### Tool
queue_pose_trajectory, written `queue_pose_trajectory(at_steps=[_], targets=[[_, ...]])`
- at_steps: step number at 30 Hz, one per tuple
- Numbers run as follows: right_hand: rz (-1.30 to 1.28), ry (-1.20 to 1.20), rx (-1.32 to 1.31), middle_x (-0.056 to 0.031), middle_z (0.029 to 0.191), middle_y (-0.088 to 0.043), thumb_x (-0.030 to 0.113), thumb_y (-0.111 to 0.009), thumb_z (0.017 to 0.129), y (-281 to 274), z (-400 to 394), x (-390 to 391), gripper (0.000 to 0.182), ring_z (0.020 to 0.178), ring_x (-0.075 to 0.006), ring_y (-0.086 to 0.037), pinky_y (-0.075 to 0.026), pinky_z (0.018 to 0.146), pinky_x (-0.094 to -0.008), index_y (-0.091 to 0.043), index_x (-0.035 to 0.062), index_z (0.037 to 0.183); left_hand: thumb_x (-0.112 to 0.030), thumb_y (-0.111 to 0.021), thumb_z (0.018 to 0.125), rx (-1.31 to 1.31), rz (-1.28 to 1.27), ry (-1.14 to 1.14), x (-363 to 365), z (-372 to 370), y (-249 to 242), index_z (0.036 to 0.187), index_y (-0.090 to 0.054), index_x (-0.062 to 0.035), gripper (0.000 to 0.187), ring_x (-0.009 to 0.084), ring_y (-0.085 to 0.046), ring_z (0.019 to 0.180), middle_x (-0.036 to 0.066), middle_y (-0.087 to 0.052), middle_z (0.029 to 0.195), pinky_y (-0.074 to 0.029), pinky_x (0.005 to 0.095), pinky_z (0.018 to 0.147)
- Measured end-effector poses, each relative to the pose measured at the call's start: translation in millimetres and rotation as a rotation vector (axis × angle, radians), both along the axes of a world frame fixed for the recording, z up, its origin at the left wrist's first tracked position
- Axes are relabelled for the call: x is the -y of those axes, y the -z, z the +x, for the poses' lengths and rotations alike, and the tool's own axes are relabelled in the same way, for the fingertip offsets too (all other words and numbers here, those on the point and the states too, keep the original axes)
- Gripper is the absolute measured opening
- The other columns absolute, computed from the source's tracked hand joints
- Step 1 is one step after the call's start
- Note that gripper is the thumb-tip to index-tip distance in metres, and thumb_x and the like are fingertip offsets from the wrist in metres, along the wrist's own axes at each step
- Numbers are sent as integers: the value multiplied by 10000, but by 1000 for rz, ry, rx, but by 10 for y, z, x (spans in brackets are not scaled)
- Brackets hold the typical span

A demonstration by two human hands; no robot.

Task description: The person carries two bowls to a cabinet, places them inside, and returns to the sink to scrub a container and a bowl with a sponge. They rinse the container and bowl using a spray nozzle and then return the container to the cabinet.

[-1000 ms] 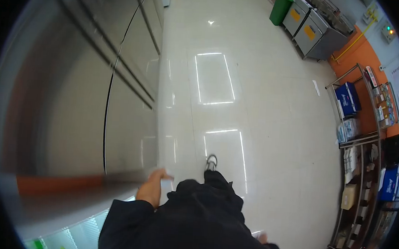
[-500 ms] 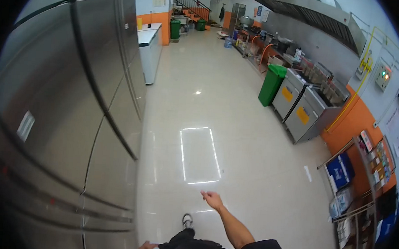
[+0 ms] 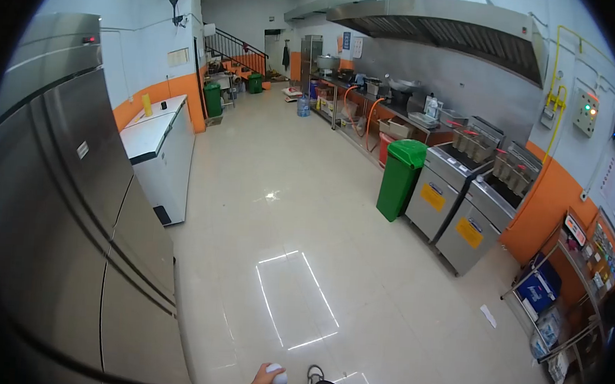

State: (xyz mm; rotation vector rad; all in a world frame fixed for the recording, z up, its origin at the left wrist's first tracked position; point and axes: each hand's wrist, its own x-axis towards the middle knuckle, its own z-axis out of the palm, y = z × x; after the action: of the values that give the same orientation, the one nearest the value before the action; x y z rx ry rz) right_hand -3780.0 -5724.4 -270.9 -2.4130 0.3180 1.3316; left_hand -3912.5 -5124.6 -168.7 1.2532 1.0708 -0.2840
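At the bottom edge of the head view, my left hand has its fingers wrapped round a small white rounded object. Its exact kind is too small to make out. The hand is held over the glossy tiled floor, left of my shoe. My right hand is out of the picture. On my left stands a tall stainless steel refrigerator, apart from the hand.
A white chest freezer stands beyond the refrigerator. To the right are a green bin, two deep fryers under a range hood, and a metal shelf rack. A scrap of paper lies on the floor.
The camera has tilted up and moved forward along the aisle. My left hand has swung forward with the white object in it. My right hand has left the view.
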Motion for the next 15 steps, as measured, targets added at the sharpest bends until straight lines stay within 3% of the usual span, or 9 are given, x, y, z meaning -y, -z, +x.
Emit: queue_pose_trajectory(at_steps=[4,5,6,7,8,10,11,13,15], targets=[[532,-181,-190,-99,1457,-479,486,-674,854,-246,2541,-3284,788,1300,-322,-478,-462,1006,-396,-399,91,1478,-285,-779,836,363,-9,-371,-1144,1316,-811,1381,-289,-118,751,345,-589,1050,167,-492,1233,-578,507,714],[663,-306,-260,-89,1468,-470,489,-686,848,-667,3019,-4206,812,1299,-322,-475,-465,1002,-398,-383,103,1495,-284,-768,845,403,6,-437,-1446,1655,-1176,1362,-290,-126,721,337,-588,1035,162,-489,1227,-569,497,720],[544,-605,-219,-71,1373,-554,533,-728,776,-1329,3490,-5229,955,1222,-276,-515,-468,919,-430,-270,198,1544,-282,-757,854,448,30,-500,-1820,1988,-1499,1343,-291,-134,691,329,-587,1020,157,-486,1220,-560,487,726],[616,-821,-231,-79,1489,-426,510,-762,758,-2182,3833,-6090,970,1280,-260,-464,-472,899,-416,-272,225,1545,-282,-757,854,454,39,-486,-2182,2333,-1667,1343,-291,-134,691,329,-587,1020,157,-486,1220,-560,487,726],[697,-1040,-237,-76,1473,-419,481,-795,753,-2507,4212,-6856,981,1267,-255,-475,-512,872,-430,-265,253,1546,-278,-753,860,506,86,-550,-2521,2707,-1786,1326,-291,-143,669,318,-583,1012,154,-485,1216,-556,474,726],[900,-1138,-170,-66,1334,-530,447,-769,816,-3115,4678,-7910,882,1181,-222,-544,-554,840,-389,-299,237,1532,-274,-749,865,569,142,-588,-3179,3511,-1804,1308,-291,-152,648,306,-579,1005,151,-483,1211,-552,461,726],[915,-1127,-142,-66,1334,-530,447,-769,816,-3247,4940,-8305,882,1181,-222,-544,-554,840,-389,-299,237,1532,-272,-746,868,565,181,-608,-3518,3978,-1773,1297,-291,-146,637,302,-574,1015,151,-483,1204,-553,460,732],[980,-929,-464,-54,1252,-569,413,-699,900,-3371,5489,-8995,700,1130,-194,-590,-573,850,-374,-381,183,1479,-270,-743,872,564,216,-609,-4159,4835,-1775,1286,-291,-139,627,298,-568,1026,150,-483,1197,-554,459,739],[1076,-655,-439,-48,1188,-609,394,-619,962,-3195,6091,-9337,452,1100,-164,-612,-557,790,-321,-516,115,1302,-329,-718,899,543,63,-376,-4653,5815,-1875,1353,-252,-125,682,317,-554,1111,179,-479,1246,-559,461,774]])
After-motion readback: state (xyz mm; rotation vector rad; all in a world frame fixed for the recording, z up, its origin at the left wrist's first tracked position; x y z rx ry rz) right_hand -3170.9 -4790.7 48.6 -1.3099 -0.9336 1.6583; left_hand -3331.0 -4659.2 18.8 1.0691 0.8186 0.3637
